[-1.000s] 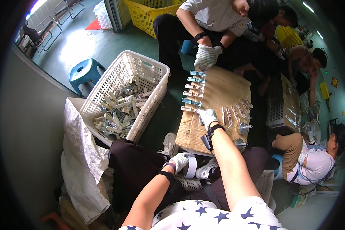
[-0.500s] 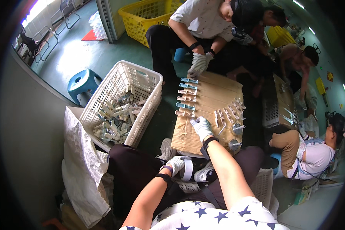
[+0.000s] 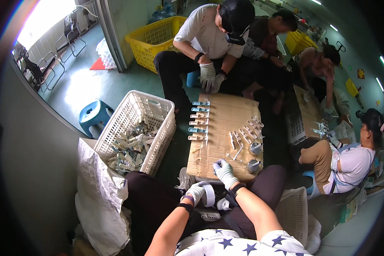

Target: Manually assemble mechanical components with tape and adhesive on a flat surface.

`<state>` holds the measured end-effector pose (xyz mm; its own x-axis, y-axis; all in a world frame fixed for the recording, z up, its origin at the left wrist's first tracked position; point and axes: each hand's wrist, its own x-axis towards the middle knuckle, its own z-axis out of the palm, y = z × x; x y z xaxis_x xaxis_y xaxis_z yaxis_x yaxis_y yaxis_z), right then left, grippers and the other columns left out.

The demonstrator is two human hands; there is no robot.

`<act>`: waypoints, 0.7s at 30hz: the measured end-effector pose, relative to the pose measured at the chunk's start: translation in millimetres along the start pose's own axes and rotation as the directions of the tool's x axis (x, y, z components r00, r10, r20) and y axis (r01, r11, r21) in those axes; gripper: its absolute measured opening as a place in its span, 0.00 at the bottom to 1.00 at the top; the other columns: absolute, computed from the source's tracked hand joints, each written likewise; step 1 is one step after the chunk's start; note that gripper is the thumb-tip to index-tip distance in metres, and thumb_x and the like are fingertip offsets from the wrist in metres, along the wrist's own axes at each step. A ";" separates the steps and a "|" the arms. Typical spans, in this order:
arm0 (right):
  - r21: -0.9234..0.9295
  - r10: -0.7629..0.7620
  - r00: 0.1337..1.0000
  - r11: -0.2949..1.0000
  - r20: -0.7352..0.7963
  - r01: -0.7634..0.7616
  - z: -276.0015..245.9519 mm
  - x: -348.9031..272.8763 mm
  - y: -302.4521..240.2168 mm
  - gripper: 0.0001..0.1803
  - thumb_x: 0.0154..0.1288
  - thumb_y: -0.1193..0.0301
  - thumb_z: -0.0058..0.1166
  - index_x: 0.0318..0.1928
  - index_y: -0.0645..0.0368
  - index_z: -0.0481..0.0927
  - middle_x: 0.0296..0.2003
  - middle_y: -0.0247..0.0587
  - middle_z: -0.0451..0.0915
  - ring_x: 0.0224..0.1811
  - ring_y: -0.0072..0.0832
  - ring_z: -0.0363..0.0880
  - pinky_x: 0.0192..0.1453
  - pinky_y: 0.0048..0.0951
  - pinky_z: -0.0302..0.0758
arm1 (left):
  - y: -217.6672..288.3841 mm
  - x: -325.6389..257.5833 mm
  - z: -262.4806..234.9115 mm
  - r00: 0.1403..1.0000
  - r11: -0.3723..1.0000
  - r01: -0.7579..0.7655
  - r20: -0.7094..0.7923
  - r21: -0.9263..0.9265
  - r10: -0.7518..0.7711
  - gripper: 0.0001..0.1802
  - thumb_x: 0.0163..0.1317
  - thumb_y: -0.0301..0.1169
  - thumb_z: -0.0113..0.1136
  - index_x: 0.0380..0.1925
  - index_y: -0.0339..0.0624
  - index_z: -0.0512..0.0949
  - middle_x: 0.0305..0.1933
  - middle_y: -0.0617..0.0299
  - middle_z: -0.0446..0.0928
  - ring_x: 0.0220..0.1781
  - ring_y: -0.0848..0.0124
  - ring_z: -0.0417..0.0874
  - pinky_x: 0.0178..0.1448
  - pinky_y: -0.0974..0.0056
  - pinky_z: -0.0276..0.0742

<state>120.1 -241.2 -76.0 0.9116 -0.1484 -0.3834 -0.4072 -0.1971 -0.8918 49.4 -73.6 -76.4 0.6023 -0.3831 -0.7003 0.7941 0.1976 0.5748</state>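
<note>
My left hand [image 3: 196, 190], in a striped white glove, is closed around a wide white roll, apparently tape [image 3: 208, 195], below the near edge of a cardboard sheet [image 3: 222, 115]. Over that edge my right hand [image 3: 225, 173], also gloved, has its fingers pinched together; whatever they hold is too small to make out. Along the sheet's left edge lies a row of blue and pale clothes pegs [image 3: 199, 123], their ends jutting past it. More pale pegs [image 3: 245, 133] fan out on the right side. Small white sticks [image 3: 234, 156] and two round grey pieces with rods [image 3: 253, 165] lie near them.
A white basket [image 3: 160, 102] full of pegs stands left, beside a white sack [image 3: 100, 183] and a blue stool [image 3: 94, 114]. Across the sheet sits a co-worker with gloved hands [image 3: 213, 79] at its far edge. Other people work on the right. A yellow basket [image 3: 143, 55] stands behind.
My right hand has drawn back from beside the lowest peg of the row to the sheet's near edge. My left hand still holds the roll. The co-worker's hands have moved off the far corner.
</note>
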 end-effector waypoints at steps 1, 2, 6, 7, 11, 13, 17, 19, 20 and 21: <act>0.008 -0.050 0.999 0.999 0.007 0.050 1.5 -0.5 6.7 0.07 0.65 0.69 0.55 0.39 0.58 0.74 0.24 0.31 0.75 0.21 0.18 0.72 0.24 0.23 0.72 | -5.6 2.8 -2.5 0.999 0.995 -0.041 -0.020 0.093 0.043 0.23 0.58 0.14 0.44 0.52 0.42 0.75 0.42 0.55 0.81 0.41 0.59 0.83 0.42 0.52 0.82; -0.042 -0.107 0.994 0.993 -0.015 0.107 3.5 0.2 11.7 0.06 0.65 0.70 0.54 0.39 0.58 0.74 0.24 0.31 0.75 0.21 0.19 0.72 0.25 0.23 0.73 | -12.1 4.2 -6.2 0.995 0.983 -0.090 -0.027 0.160 0.095 0.23 0.59 0.14 0.43 0.53 0.42 0.74 0.43 0.55 0.81 0.42 0.60 0.83 0.44 0.54 0.82; -0.176 -0.200 0.979 0.966 -0.041 0.190 1.9 -4.8 15.2 0.06 0.65 0.70 0.52 0.39 0.57 0.75 0.24 0.32 0.76 0.22 0.21 0.73 0.27 0.28 0.73 | -16.0 17.5 -25.1 0.965 0.812 -0.259 0.108 0.523 0.238 0.18 0.64 0.22 0.43 0.51 0.40 0.77 0.46 0.57 0.81 0.45 0.64 0.83 0.50 0.59 0.80; -0.206 -0.188 0.981 0.963 -0.040 0.176 0.7 -9.4 11.9 0.06 0.64 0.69 0.52 0.39 0.57 0.76 0.24 0.32 0.77 0.24 0.21 0.74 0.30 0.28 0.74 | -17.6 18.9 -23.7 0.988 0.952 -0.134 0.107 0.275 0.109 0.17 0.65 0.23 0.44 0.50 0.40 0.78 0.46 0.57 0.81 0.43 0.63 0.83 0.49 0.58 0.81; -0.437 -0.286 0.953 0.873 -0.098 0.217 -5.4 -38.7 -6.5 0.10 0.63 0.68 0.53 0.44 0.56 0.77 0.32 0.44 0.83 0.34 0.38 0.82 0.40 0.36 0.77 | -21.2 18.8 -7.2 0.999 1.000 0.009 -0.054 0.028 -0.008 0.16 0.65 0.22 0.46 0.49 0.44 0.77 0.45 0.58 0.82 0.41 0.63 0.83 0.46 0.57 0.81; -0.376 -0.336 0.936 0.884 -0.102 0.276 -4.4 -49.7 -14.3 0.11 0.62 0.70 0.54 0.44 0.57 0.77 0.37 0.47 0.83 0.40 0.43 0.82 0.45 0.38 0.77 | -26.5 15.9 -6.6 0.988 0.987 -0.087 -0.112 0.132 0.102 0.16 0.65 0.24 0.47 0.50 0.46 0.77 0.45 0.61 0.81 0.43 0.65 0.82 0.46 0.59 0.80; -0.270 -0.265 0.961 0.934 -0.084 0.234 -9.5 -55.9 -19.6 0.11 0.61 0.70 0.54 0.44 0.54 0.77 0.39 0.49 0.82 0.42 0.45 0.81 0.47 0.39 0.77 | -41.0 33.7 -34.5 0.996 0.987 0.032 -0.082 0.158 -0.019 0.16 0.66 0.28 0.49 0.52 0.50 0.76 0.48 0.66 0.80 0.48 0.70 0.80 0.54 0.63 0.76; -0.231 -0.335 0.938 0.923 -0.087 0.309 -15.9 -55.8 -18.7 0.11 0.62 0.70 0.54 0.45 0.54 0.77 0.38 0.50 0.82 0.41 0.44 0.82 0.46 0.37 0.77 | -43.7 57.0 -48.4 0.996 0.978 0.079 0.034 0.191 -0.088 0.15 0.69 0.36 0.44 0.51 0.55 0.77 0.50 0.73 0.80 0.55 0.75 0.76 0.65 0.66 0.67; -0.206 -0.325 0.944 0.929 -0.054 0.308 -19.2 -55.3 -18.1 0.11 0.62 0.70 0.54 0.45 0.55 0.77 0.38 0.49 0.82 0.40 0.42 0.82 0.45 0.36 0.77 | -46.3 59.9 -55.8 0.992 0.958 -0.015 0.121 0.288 -0.021 0.15 0.69 0.36 0.44 0.51 0.56 0.77 0.49 0.73 0.80 0.55 0.76 0.76 0.64 0.66 0.67; -0.169 -0.283 0.959 0.946 -0.015 0.277 -22.9 -54.4 -16.9 0.11 0.63 0.70 0.54 0.46 0.56 0.77 0.38 0.48 0.83 0.39 0.40 0.83 0.45 0.36 0.77 | -47.9 63.5 -57.9 0.992 0.906 0.037 0.096 0.422 -0.085 0.15 0.69 0.36 0.44 0.51 0.56 0.77 0.48 0.73 0.81 0.54 0.76 0.76 0.63 0.66 0.68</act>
<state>76.2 -252.0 -34.6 0.9886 -0.1010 -0.1117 -0.1427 -0.3913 -0.9091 54.3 -55.1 -172.9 0.5216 -0.4836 -0.7029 0.7069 -0.2163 0.6734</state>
